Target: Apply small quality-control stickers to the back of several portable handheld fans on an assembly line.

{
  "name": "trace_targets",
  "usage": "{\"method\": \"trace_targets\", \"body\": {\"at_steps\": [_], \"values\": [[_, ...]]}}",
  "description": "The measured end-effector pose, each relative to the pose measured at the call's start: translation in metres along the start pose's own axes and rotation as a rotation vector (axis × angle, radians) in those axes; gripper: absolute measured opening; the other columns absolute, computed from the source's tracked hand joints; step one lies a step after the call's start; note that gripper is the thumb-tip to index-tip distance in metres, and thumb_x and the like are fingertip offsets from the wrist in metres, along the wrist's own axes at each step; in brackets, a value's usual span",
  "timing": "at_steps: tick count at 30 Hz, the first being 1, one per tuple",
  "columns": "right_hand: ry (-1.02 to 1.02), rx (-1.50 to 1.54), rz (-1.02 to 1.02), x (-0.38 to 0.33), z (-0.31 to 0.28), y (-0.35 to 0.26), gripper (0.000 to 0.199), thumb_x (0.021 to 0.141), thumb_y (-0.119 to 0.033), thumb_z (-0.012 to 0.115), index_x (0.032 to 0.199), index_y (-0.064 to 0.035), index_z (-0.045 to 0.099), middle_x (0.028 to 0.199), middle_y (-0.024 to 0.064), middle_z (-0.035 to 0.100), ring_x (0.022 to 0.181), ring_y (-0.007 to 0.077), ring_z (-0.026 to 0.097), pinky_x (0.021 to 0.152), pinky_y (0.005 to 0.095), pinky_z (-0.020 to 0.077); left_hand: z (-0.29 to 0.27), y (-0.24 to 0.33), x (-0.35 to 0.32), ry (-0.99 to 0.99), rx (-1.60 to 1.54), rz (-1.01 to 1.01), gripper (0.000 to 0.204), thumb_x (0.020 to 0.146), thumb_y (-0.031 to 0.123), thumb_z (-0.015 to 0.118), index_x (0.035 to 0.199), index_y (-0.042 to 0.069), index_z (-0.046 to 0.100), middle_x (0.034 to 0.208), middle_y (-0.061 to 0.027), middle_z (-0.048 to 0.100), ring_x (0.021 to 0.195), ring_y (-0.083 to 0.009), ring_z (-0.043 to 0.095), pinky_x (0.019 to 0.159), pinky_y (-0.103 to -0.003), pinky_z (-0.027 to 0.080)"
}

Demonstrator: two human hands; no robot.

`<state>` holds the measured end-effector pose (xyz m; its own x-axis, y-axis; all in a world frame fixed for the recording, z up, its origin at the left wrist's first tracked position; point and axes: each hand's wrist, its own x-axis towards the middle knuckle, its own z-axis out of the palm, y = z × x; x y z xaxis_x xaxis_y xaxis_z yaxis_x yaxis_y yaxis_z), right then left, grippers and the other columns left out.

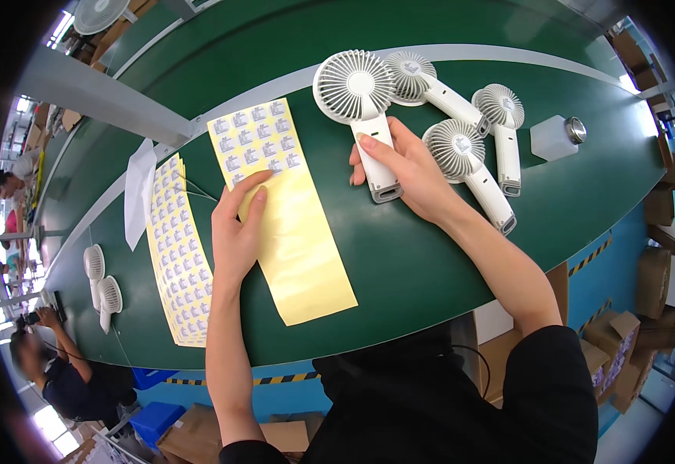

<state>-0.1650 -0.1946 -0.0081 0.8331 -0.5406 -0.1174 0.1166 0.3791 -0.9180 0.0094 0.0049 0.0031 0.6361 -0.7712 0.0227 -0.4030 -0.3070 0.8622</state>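
Observation:
My right hand (412, 172) is wrapped round the handle of a white handheld fan (362, 81), its round grille up and its thumb-side face toward me. My left hand (237, 228) rests on a yellow sticker sheet (306, 255). Its index fingertip touches the lowest row of small grey-printed stickers (254, 135), thumb a little apart from it; no sticker shows between them. Below that row the sheet is bare backing. Just right of the held fan lie several more white handheld fans (461, 147), some with a sticker on the grille's centre.
A stack of full sticker sheets (179, 263) and a white paper piece (139, 193) lie to the left on the green table (407, 278). Two fans (105, 294) lie far left. A clear bottle with a metal cap (558, 138) is at the right. Another person (67, 363) is at the left edge.

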Motion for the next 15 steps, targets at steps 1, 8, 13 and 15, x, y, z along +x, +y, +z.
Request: {"method": "trace_targets", "body": {"at_steps": [1, 8, 13, 15], "values": [[-0.038, 0.050, 0.036, -0.002, 0.003, 0.000, 0.030, 0.102, -0.025, 0.059, 0.116, -0.0014, 0.048, 0.095, 0.0077, 0.065, 0.075, 0.0147, 0.067, 0.068, 0.0264, 0.0520, 0.001, 0.001, 0.000, -0.004, -0.018, 0.025, 0.025, 0.099, 0.011, 0.059, 0.121, 0.007, 0.068, 0.115, -0.0124, 0.065, 0.105, -0.0205, 0.062, 0.093, -0.030, 0.046], [-0.249, 0.311, 0.207, -0.019, 0.033, 0.000, 0.027, 0.105, -0.022, 0.052, 0.123, -0.0040, 0.043, 0.096, 0.0110, 0.062, 0.066, 0.0174, 0.064, 0.053, 0.0318, 0.0536, 0.005, 0.009, -0.011, -0.062, -0.220, 0.078, 0.035, 0.098, 0.016, 0.061, 0.132, 0.006, 0.063, 0.127, -0.0131, 0.062, 0.118, -0.0209, 0.058, 0.102, -0.032, 0.043], [-0.421, 0.299, 0.340, -0.033, 0.049, 0.002, 0.032, 0.100, -0.011, 0.055, 0.128, -0.0028, 0.042, 0.091, 0.0108, 0.063, 0.059, 0.0143, 0.061, 0.050, 0.0282, 0.0492, 0.022, -0.005, -0.022, -0.289, -0.779, -0.042, 0.057, 0.094, 0.017, 0.068, 0.141, -0.005, 0.044, 0.128, -0.0107, 0.059, 0.120, -0.0196, 0.056, 0.102, -0.033, 0.045], [-0.467, 0.183, 0.367, -0.036, 0.053, 0.007, 0.031, 0.099, -0.010, 0.057, 0.126, -0.0024, 0.045, 0.087, 0.0095, 0.063, 0.057, 0.0129, 0.060, 0.050, 0.0266, 0.0476, 0.023, 0.002, -0.025, -0.406, -0.895, -0.051, 0.055, 0.090, 0.016, 0.072, 0.136, -0.002, 0.047, 0.112, -0.0094, 0.065, 0.095, -0.0155, 0.066, 0.082, -0.029, 0.054]]}}
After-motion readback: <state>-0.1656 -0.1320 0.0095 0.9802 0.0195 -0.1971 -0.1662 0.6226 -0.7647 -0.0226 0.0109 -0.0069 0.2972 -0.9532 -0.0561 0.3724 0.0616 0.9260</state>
